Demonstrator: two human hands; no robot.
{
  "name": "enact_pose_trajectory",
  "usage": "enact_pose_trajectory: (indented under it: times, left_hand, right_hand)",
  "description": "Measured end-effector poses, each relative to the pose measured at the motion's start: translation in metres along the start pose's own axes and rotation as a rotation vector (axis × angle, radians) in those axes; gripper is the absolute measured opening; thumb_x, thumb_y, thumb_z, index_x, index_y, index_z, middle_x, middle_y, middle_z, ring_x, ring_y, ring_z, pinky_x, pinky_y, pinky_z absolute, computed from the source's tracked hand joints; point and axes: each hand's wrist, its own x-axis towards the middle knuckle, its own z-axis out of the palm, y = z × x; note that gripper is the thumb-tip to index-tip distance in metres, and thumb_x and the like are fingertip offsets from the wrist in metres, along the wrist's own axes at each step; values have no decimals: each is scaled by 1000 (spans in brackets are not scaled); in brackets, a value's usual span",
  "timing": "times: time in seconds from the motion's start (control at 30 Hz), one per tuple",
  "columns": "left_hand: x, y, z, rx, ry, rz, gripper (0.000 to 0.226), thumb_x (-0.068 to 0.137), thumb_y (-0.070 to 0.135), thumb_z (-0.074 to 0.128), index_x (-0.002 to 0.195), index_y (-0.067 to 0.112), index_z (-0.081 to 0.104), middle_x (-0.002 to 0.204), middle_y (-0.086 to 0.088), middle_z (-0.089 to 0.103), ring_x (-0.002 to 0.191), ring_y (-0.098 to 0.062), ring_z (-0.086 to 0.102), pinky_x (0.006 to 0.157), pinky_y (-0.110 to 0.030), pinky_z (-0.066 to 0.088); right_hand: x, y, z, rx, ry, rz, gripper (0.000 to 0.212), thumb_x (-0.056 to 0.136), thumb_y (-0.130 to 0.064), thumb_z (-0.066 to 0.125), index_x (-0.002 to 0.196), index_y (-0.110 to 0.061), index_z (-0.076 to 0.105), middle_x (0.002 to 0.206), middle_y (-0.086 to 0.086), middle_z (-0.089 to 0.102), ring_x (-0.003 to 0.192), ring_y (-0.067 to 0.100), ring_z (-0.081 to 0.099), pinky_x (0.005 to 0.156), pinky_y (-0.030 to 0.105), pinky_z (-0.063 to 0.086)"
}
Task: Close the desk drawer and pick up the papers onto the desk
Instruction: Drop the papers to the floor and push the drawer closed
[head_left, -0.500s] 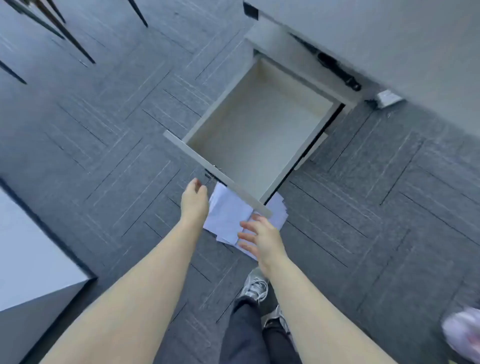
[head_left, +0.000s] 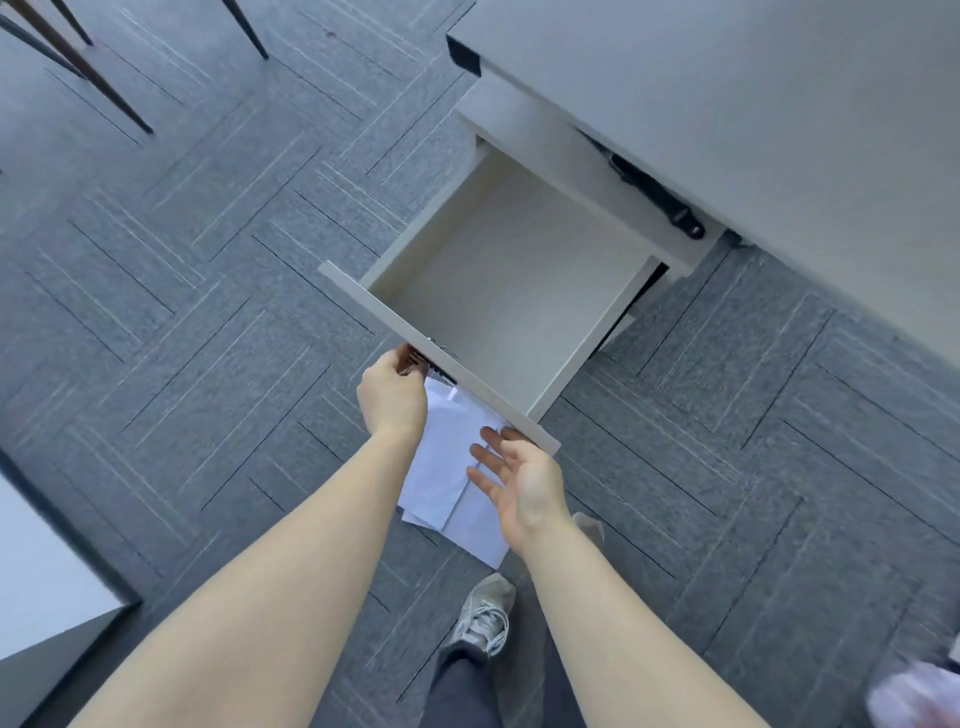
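The white desk drawer (head_left: 511, 291) stands pulled far out from under the grey desk (head_left: 753, 119), and it is empty inside. My left hand (head_left: 392, 397) curls its fingers around the metal handle under the drawer's front panel (head_left: 436, 356). My right hand (head_left: 519, 480) is spread with fingers apart, fingertips against the right end of that panel. White papers (head_left: 457, 499) lie in a loose pile on the carpet directly below the drawer front, partly covered by both hands.
Grey carpet tiles cover the floor. Dark chair legs (head_left: 109, 98) stand at the top left. A white furniture corner (head_left: 47, 582) juts in at the lower left. My shoe (head_left: 483, 618) and trouser leg are just behind the papers. A blurred pale object (head_left: 919, 696) sits bottom right.
My left hand has closed around the drawer handle. My right hand has risen to touch the panel's right end. The view has shifted, showing more of the papers.
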Motion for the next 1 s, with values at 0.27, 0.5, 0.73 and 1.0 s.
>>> enact_pose_trajectory:
  times: [0.27, 0.5, 0.73, 1.0]
  left_hand:
    - [32, 70, 69, -9, 44, 19, 21, 83, 20, 64, 100, 17, 75, 98, -8, 77, 95, -26, 68, 83, -31, 51]
    - [54, 119, 119, 15, 65, 73, 23, 83, 18, 64, 103, 13, 74, 100, -10, 77, 97, -29, 68, 86, -37, 53]
    - [67, 151, 151, 9, 80, 129, 26, 83, 17, 65, 107, 12, 74, 100, -9, 77, 97, -25, 69, 84, -32, 52]
    - [76, 170, 163, 191, 63, 226, 24, 84, 19, 63, 101, 5, 72, 99, -17, 75, 97, -33, 66, 79, -35, 50]
  right_hand:
    - [31, -96, -4, -114, -28, -78, 24, 96, -8, 40, 115, -14, 53, 122, 8, 65, 104, 25, 66, 85, 40, 55]
    - [56, -163, -5, -150, -63, -127, 30, 97, -8, 40, 125, -18, 47, 121, 5, 63, 98, 21, 66, 86, 40, 55]
    - [78, -201, -8, -161, -50, -209, 40, 96, -7, 43, 135, -11, 48, 125, 3, 63, 98, 22, 65, 76, 34, 55]
    - [86, -220, -7, -196, -46, -234, 30, 93, -5, 44, 118, -17, 58, 133, 4, 61, 100, 20, 64, 73, 32, 56]
